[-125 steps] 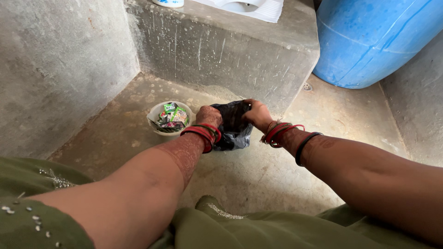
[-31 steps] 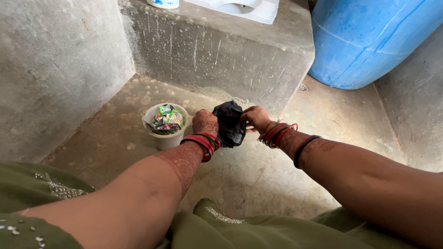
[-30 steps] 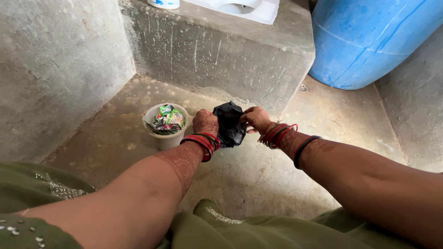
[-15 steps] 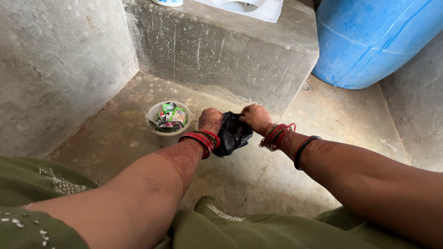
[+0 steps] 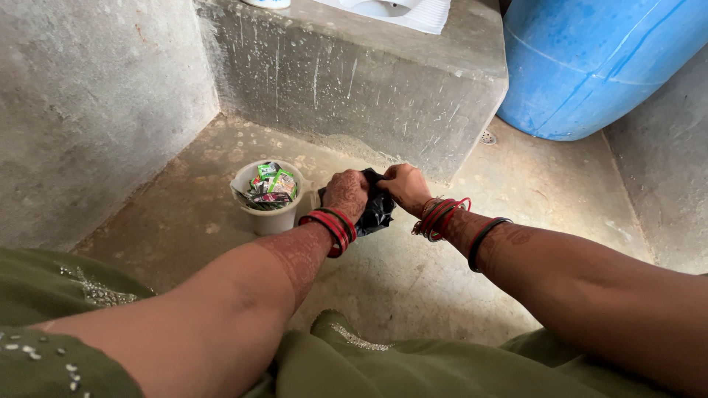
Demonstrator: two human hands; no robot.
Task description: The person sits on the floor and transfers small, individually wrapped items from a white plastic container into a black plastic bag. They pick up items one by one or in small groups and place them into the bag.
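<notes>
Fingers of the left hand (image 5: 346, 193) and right hand (image 5: 404, 186) are curled tight, pinching the black bag (image 5: 377, 210) between them just above the concrete floor (image 5: 413, 280), near the step (image 5: 383, 88). Versus 0.5 s ago the hands sit closer together and the bag is more bunched. Both forearms reach far, wrists bent down; bucket (image 5: 267, 217) just left, blue drum (image 5: 590, 59) far right.
</notes>
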